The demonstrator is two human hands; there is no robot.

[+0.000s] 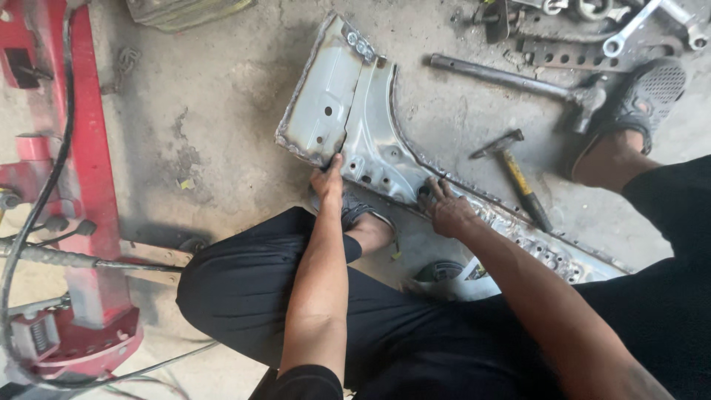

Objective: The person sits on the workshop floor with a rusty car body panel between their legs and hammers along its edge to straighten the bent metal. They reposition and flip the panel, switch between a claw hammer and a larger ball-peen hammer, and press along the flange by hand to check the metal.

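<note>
A grey sheet-metal car body panel [348, 104] with ragged cut edges and punched holes lies on the concrete floor, running from the upper middle down to the lower right. My left hand [328, 180] grips its near edge at a seam between two sections. My right hand [444, 207] presses flat on the panel's curved part a little to the right. My feet in dark sandals [355, 211] rest against the panel's near side. I am squatting, with black trousers filling the lower view.
A yellow-handled hammer [518, 181] and a larger metal hammer [518, 80] lie past the panel. Spanners and scrap metal [592, 22] are at top right. A red machine frame [81, 185] with cables stands at left. My other sandalled foot [637, 104] is at right.
</note>
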